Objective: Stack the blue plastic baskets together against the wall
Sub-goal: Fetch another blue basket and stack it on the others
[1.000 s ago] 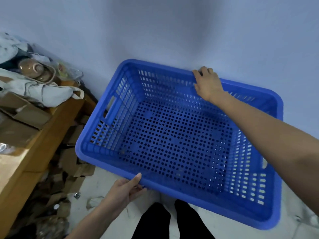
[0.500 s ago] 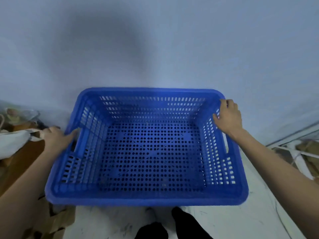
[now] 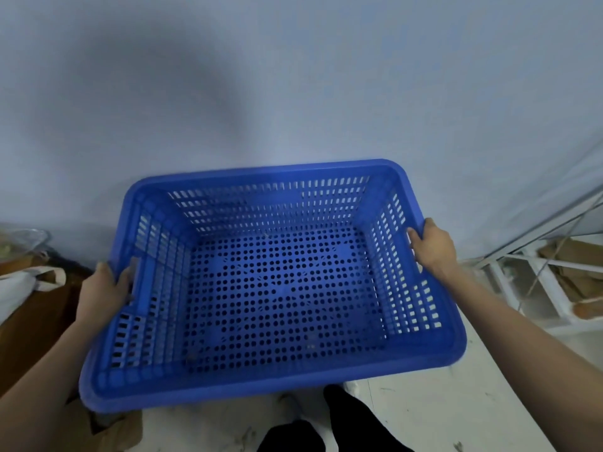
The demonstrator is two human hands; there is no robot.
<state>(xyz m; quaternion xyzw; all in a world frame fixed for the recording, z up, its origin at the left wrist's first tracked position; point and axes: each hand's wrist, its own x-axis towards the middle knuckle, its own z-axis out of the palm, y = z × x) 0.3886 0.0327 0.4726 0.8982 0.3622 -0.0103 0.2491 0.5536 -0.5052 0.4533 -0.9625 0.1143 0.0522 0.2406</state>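
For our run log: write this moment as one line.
basket: held, empty | left hand: left handle | right hand: right rim | wall: ahead

The blue basket [image 3: 277,288] is big, shaped like a box, and open at the top. Its bottom is full of round holes and its sides have little slots. It is empty, held up off the floor, close to the wall [image 3: 293,76].
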